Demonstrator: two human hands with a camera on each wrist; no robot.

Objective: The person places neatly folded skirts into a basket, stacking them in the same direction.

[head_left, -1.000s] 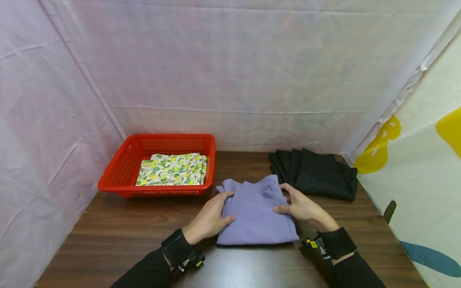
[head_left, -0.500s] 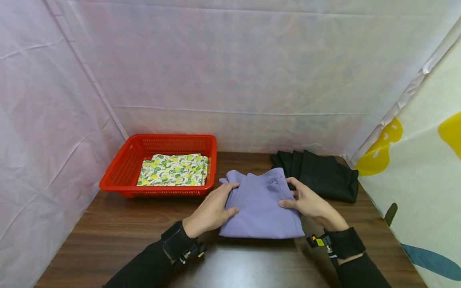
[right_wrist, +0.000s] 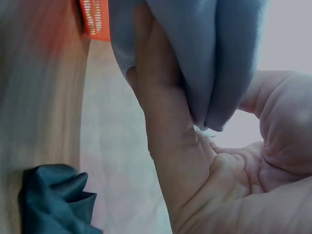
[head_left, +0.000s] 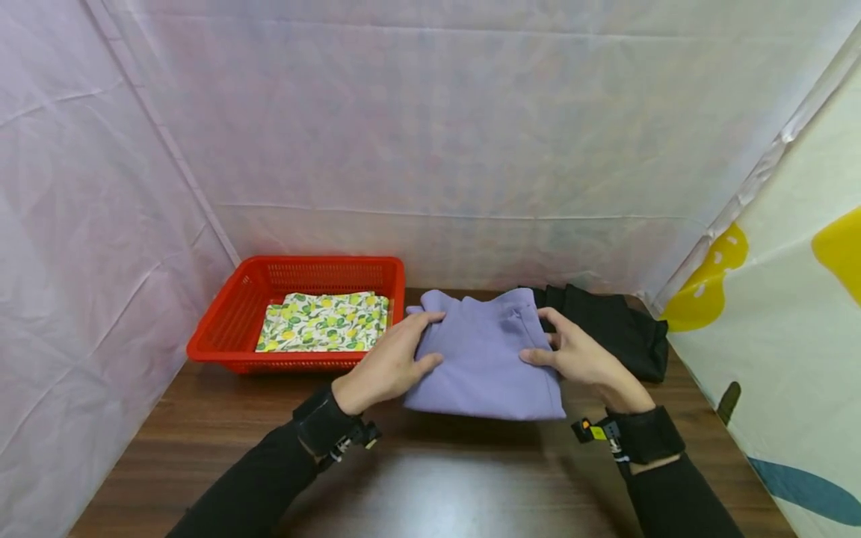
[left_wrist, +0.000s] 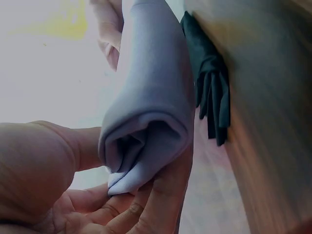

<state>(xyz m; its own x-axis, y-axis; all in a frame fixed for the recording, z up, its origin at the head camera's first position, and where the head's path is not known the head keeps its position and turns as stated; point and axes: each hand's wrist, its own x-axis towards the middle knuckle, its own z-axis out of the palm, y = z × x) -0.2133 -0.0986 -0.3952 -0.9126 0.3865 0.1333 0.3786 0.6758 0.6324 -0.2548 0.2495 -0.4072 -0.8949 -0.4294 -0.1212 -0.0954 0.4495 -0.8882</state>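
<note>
A folded lavender cloth garment (head_left: 484, 359) is held up off the table between both hands, its near edge casting a shadow below. My left hand (head_left: 393, 362) grips its left side, thumb on top and fingers beneath; the left wrist view shows the rolled, layered end of the garment (left_wrist: 151, 97) between thumb and fingers. On the opposite side my right hand (head_left: 581, 359) pinches the edge, thumb over the front. In the right wrist view, the garment's hanging folds (right_wrist: 195, 53) lie between that thumb and the fingers.
At the back left stands a red plastic basket (head_left: 222, 329) holding a folded lemon-print cloth (head_left: 326, 321). A folded black cloth (head_left: 608, 329) lies at the back right, partly behind the lavender garment. White sheeting (head_left: 430, 134) encloses the wooden table (head_left: 430, 486).
Both hands have raised the lavender garment off the table and moved it slightly away from the body. It now covers part of the black cloth. The basket stays where it was.
</note>
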